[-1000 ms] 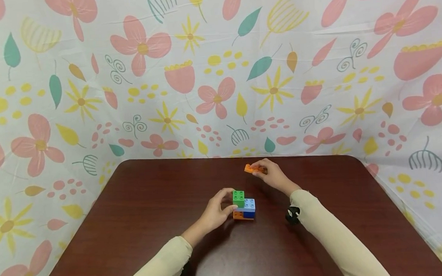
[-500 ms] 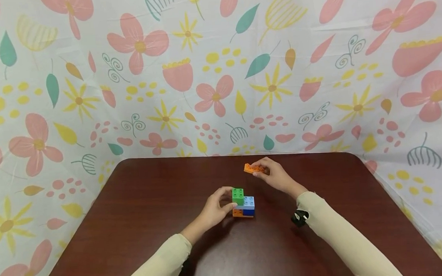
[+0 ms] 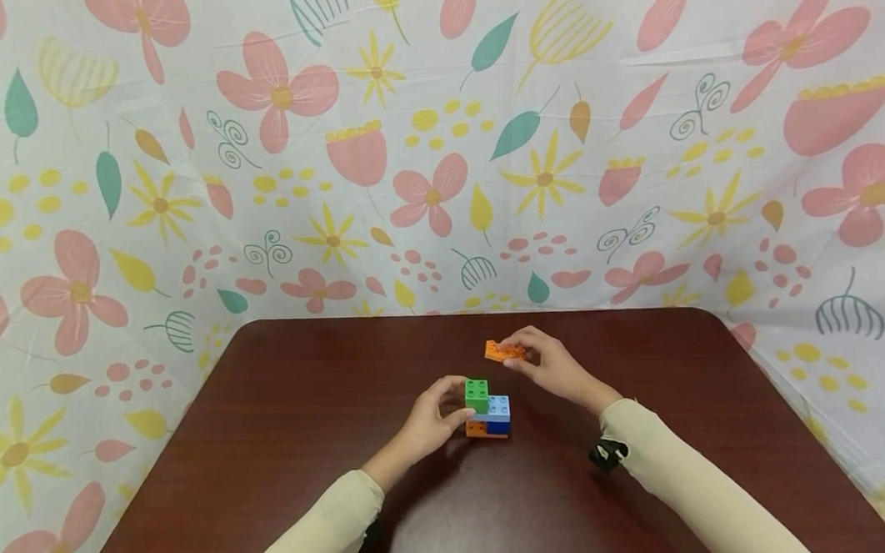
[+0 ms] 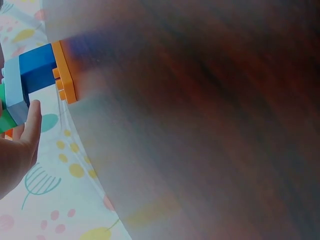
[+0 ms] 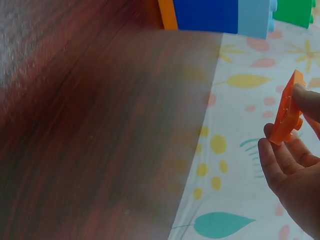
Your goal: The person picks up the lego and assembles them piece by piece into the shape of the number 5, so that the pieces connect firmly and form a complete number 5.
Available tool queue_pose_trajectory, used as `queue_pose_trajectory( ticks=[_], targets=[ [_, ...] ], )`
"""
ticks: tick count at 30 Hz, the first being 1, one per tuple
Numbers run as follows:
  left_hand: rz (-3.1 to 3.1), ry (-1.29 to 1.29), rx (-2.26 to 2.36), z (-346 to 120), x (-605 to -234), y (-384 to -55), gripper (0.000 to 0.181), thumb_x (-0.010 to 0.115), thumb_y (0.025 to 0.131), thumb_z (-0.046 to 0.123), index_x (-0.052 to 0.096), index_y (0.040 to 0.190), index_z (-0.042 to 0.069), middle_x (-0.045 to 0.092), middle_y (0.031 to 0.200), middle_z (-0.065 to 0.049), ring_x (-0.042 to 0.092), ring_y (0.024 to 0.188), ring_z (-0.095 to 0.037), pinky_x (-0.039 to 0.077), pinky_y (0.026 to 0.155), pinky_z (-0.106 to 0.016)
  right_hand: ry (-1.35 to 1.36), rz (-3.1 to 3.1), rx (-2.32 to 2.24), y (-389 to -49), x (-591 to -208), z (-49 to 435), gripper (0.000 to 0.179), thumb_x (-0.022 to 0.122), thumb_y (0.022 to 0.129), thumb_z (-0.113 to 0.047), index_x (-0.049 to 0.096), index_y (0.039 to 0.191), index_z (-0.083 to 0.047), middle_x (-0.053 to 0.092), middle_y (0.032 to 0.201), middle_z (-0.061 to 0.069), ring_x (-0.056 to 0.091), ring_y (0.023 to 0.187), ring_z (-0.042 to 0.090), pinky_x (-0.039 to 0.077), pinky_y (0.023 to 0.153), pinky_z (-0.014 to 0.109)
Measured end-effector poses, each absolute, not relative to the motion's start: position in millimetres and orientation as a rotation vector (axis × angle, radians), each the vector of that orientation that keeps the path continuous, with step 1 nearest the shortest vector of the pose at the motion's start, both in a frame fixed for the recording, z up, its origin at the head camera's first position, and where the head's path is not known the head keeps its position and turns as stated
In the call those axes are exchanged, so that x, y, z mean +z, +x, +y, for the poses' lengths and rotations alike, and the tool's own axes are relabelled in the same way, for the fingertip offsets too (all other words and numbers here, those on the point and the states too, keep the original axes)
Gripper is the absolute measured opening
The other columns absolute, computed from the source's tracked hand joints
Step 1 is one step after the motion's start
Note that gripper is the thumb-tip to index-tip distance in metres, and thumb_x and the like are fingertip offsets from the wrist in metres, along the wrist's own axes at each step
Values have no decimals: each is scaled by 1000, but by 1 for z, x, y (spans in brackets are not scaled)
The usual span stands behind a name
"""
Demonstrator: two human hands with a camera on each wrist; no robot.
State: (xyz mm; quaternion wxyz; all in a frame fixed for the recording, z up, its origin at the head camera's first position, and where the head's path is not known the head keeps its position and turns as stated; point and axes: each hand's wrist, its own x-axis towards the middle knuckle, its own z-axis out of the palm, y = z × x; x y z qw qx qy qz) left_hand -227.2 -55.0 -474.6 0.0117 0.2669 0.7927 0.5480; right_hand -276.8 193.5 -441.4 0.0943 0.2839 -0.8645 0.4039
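A small stack of toy building bricks stands on the table. Its base is a flat orange brick (image 3: 476, 429), with a dark blue brick (image 3: 499, 428) on its right part. Above that lies a light blue brick (image 3: 500, 406), topped at the left by a green brick (image 3: 476, 391). My left hand (image 3: 429, 419) holds the green brick from the left, thumb in front and fingers behind. Held in the air behind and right of the stack is another flat orange brick (image 3: 496, 351), pinched between thumb and fingers of my right hand (image 3: 556, 369). It tilts in the right wrist view.
The dark brown table (image 3: 291, 401) reaches back to a flower-printed cloth (image 3: 406, 145) hanging behind and at both sides. A black wrist device (image 3: 606, 455) sits below the right sleeve.
My right hand has brought its flat orange brick slightly left and nearer to the stack over the last half second. The left hand and the stack have stayed in place.
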Motion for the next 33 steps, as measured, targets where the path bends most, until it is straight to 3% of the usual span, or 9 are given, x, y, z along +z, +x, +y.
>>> queue_pose_trajectory(
  ticks=[11,18,25,33],
  targets=[
    [2486,832,1694,-56,-477,-228,39,66,89,0,54,125,4,60,111,-13,61,103,-29,53,83,-37,954,-2505,1202,-262,-438,187,25,69,89,-14,67,114,-15,60,110,1,56,92,16,49,74,34],
    [2474,846,1705,-56,-477,-229,38,66,89,0,54,125,4,60,110,-13,61,102,-30,53,84,-39,975,-2516,1210,-253,-436,186,26,69,89,-16,66,115,-16,59,110,-3,56,97,14,50,78,42],
    [2468,820,1710,-55,-477,-230,40,66,88,0,54,126,4,59,113,-13,61,103,-31,53,83,-41,1033,-2504,1191,-246,-434,185,29,68,90,-17,67,119,-15,57,110,-3,56,100,14,51,81,39],
    [2439,843,1736,-53,-452,-215,38,63,87,-9,52,123,-6,58,110,-22,60,102,-41,50,85,-51,1106,-2503,1161,-241,-433,183,29,68,90,-16,66,119,-14,55,110,-1,53,97,14,51,77,43]
  ],
)
